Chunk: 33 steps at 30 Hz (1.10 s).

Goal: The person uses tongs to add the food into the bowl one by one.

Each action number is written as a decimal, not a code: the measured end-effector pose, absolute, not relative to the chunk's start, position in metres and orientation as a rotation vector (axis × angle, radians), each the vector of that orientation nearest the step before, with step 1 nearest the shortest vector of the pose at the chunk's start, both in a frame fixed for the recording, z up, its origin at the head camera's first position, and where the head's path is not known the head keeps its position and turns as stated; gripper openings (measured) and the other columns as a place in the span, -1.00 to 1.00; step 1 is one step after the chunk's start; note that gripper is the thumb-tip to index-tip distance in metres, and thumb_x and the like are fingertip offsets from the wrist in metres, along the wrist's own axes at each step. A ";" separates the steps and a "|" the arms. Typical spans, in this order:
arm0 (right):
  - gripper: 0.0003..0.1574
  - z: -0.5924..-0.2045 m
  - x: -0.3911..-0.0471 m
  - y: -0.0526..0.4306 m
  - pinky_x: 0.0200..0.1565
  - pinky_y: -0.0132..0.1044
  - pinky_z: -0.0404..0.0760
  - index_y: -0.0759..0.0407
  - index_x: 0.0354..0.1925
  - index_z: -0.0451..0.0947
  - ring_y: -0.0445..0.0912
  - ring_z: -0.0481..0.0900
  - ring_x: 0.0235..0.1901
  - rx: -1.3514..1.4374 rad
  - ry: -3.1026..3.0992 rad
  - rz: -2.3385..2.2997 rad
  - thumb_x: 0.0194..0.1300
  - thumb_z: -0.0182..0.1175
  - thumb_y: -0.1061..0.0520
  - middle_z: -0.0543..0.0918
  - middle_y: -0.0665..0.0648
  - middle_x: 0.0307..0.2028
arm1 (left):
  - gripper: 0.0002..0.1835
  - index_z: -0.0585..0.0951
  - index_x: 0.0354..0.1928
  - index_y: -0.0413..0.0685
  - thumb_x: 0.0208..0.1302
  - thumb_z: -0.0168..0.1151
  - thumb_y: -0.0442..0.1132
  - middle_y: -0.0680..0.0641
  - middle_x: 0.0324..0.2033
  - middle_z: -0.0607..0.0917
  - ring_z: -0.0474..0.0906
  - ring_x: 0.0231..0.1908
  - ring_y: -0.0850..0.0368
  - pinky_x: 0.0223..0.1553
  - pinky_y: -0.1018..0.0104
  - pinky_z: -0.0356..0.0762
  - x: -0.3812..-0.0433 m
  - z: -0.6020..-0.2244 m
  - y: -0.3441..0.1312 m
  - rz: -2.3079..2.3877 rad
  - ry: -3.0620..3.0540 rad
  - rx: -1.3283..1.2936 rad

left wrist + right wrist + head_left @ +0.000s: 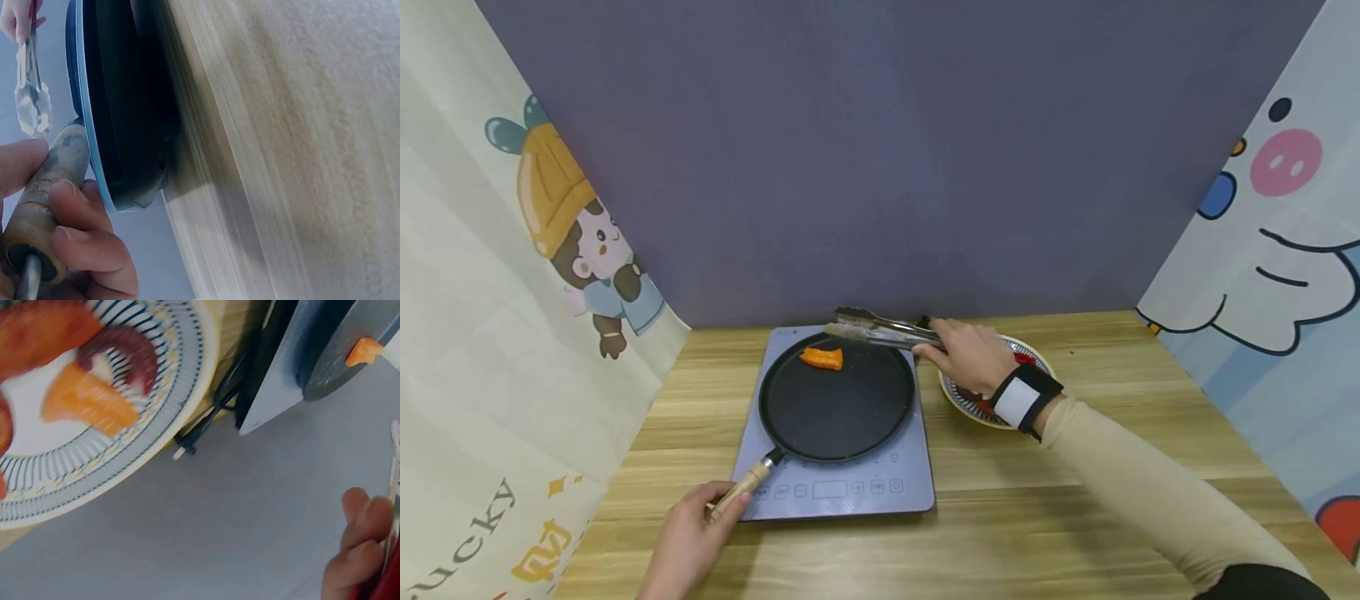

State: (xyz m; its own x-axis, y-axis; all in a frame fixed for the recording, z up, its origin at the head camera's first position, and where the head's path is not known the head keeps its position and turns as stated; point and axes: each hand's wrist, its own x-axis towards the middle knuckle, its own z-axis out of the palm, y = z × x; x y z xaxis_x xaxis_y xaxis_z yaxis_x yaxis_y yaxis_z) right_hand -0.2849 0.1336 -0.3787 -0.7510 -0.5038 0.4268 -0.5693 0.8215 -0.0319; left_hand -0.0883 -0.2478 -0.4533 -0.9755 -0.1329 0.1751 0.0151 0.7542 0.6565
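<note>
My left hand [692, 533] grips the wooden handle [741, 492] of a flat black frying pan [838, 417]. In the left wrist view, the fingers and thumb wrap round that handle [47, 187]. An orange piece of food [822, 359] lies in the pan near its far edge. My right hand [973, 354] holds metal tongs [887, 332], which extend leftward over the pan's far right rim. Their ends [32, 109] show in the left wrist view with nothing between them. Under the right wrist sits a patterned plate [181, 412] bearing red pieces, an orange piece [87, 400] and a dark curled piece [147, 356].
The pan stands on a light induction cooker [831, 502] with touch controls along its front. A black cable [219, 403] lies between cooker and plate. The wooden table [1037, 517] ends at a grey-blue back panel [880, 167], with printed curtains [497, 333] at both sides.
</note>
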 end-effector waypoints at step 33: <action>-0.49 -0.397 -0.263 0.216 -0.79 -0.27 0.13 0.02 -0.53 0.29 -0.15 0.20 -0.79 0.598 -2.671 0.215 0.21 -0.01 -0.35 0.27 0.03 -0.71 | -0.67 0.60 -0.25 0.00 0.11 0.21 0.09 -0.07 -0.42 0.56 0.31 -0.61 0.20 -0.62 0.33 0.34 -0.090 -0.455 -0.248 -1.028 -2.785 0.145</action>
State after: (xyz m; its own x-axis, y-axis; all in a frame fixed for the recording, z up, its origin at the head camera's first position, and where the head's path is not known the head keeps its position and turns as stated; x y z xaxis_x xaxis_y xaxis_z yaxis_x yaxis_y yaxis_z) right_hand -0.2634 0.2157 -0.3972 -0.8315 -0.3769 0.4080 -0.4373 0.8972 -0.0625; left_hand -0.0903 -0.2483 -0.4547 -0.9810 -0.1490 0.1245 -0.0324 0.7577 0.6518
